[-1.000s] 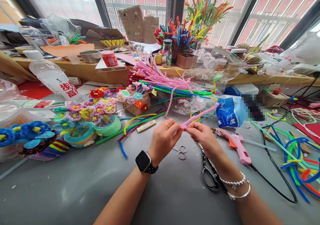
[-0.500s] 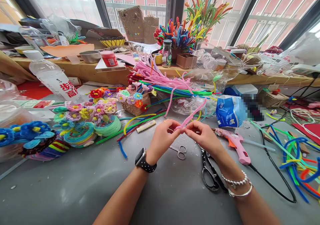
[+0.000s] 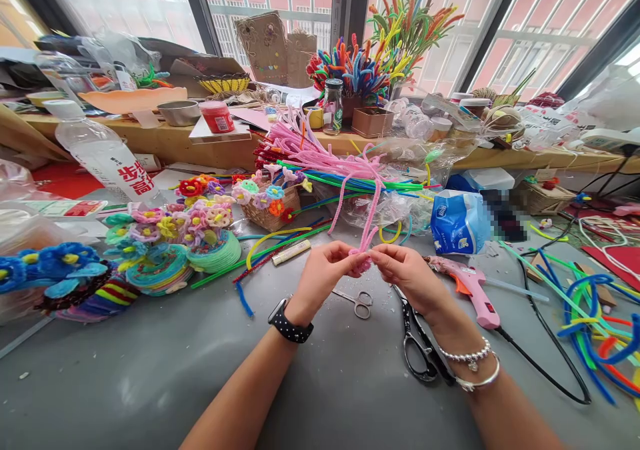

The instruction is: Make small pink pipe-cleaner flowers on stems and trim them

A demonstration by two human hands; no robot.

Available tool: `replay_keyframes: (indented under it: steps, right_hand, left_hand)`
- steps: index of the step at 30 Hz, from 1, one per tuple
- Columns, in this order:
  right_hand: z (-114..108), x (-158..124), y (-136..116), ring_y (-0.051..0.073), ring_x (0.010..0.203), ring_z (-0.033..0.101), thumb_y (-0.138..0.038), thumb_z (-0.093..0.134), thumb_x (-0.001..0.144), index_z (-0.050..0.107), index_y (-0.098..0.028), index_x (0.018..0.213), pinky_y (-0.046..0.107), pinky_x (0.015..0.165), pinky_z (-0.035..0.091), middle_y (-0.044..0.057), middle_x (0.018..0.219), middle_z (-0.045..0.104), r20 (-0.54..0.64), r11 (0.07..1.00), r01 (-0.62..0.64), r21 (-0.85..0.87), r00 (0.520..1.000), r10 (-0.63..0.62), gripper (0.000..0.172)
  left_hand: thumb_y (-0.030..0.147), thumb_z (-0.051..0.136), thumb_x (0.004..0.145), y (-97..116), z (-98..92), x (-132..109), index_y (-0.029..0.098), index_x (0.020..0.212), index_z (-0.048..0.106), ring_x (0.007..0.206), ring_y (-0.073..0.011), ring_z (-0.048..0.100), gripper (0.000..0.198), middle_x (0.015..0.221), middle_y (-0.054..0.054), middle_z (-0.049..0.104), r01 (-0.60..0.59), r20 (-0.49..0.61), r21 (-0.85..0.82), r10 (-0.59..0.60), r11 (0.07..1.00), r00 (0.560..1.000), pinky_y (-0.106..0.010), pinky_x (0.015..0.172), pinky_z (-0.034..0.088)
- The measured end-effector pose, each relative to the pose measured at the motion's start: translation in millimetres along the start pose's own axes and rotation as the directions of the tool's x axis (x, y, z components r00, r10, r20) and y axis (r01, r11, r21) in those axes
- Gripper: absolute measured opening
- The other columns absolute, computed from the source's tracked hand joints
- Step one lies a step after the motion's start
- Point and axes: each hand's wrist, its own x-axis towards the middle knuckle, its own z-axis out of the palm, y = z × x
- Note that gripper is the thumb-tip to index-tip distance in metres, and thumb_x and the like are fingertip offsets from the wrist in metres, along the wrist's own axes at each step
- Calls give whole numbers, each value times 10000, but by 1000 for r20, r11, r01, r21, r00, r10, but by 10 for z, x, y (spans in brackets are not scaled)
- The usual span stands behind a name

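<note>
A pink pipe cleaner [image 3: 369,235] is pinched between my two hands, its free end sticking up and away from me. Below that end, a looped or bunched part shows between the fingertips. My left hand [image 3: 327,270], with a watch on the wrist, closes thumb and forefinger on it from the left. From the other side my right hand [image 3: 407,273] grips it in the same pinch. Small silver scissors [image 3: 361,303] lie on the table just beneath the hands. Black-handled scissors [image 3: 420,353] lie under the right forearm.
A pink glue gun [image 3: 475,290] with its cord lies at right, near a blue tissue pack [image 3: 459,223] and tangled pipe cleaners [image 3: 590,317]. Pipe-cleaner flowers [image 3: 150,230] and a tilted water bottle [image 3: 103,153] stand at left. A pink pipe-cleaner bundle [image 3: 325,150] lies behind.
The pink pipe cleaner's free end has swung from leaning right to nearly upright. More of its bunched part shows between the fingers. Both hands stay in nearly the same place.
</note>
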Motion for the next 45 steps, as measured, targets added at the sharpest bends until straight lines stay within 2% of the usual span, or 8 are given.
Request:
replay_keyframes:
  steps: [8,15,19,23,27,33,39,45]
  right_hand:
    - [46,-10,49,49,457,170,-356,648,645,569,-146,639,213,430,141,-78,504,289,139,953,-130,275,986,95,224]
    - [96,-10,66,44,435,188,-378,671,607,535,-146,587,211,418,141,-78,484,316,154,943,-131,307,984,86,270]
    - [82,7,105,43,436,233,-369,684,598,510,-154,549,199,431,195,-79,473,334,85,932,-87,353,995,61,281]
    - [69,7,105,48,451,273,-447,638,626,569,-165,622,196,441,218,-63,515,393,19,933,-63,355,998,60,290]
    - [97,-8,64,57,476,320,-436,660,597,636,-176,759,209,458,240,-37,579,481,7,965,-16,263,1000,15,308]
    - [156,-3,53,63,473,308,-354,703,554,635,-175,665,220,454,250,-42,549,465,-209,963,71,262,978,-15,221]
    - [153,-6,66,53,455,276,-336,677,605,591,-162,619,216,440,204,-64,493,391,-202,969,95,228,978,-49,194]
    - [148,-13,60,48,445,274,-310,669,626,558,-150,598,210,434,199,-69,474,381,-207,970,89,226,977,-41,196]
  left_hand:
    - [288,667,616,2,-19,7,119,646,567,549,-80,537,198,601,2,608,49,28,-128,-46,991,999,-213,563,438]
    - [309,668,604,24,-42,5,115,665,565,540,-88,529,228,604,-10,600,19,35,-99,-16,995,999,-216,531,427]
    - [288,670,607,39,-42,7,120,785,538,518,-78,522,278,582,19,569,10,28,-114,-7,993,1000,-214,524,424]
    - [251,684,598,53,-34,3,144,877,464,486,-69,514,371,523,71,518,-14,49,-90,18,996,999,-210,525,420]
    - [272,688,589,56,-32,6,142,895,457,496,-84,521,405,531,54,538,-11,76,-8,12,1000,997,-226,527,427]
    - [315,652,625,44,-30,9,125,792,561,659,-112,566,269,713,-21,590,24,82,8,-25,1000,996,-235,615,461]
    - [298,647,634,11,-20,6,115,760,598,626,-106,555,228,671,-15,588,58,87,17,-59,998,994,-220,596,444]
    - [284,617,665,10,-54,4,115,740,616,608,-93,520,185,668,-23,608,-41,88,107,31,993,996,-207,593,415]
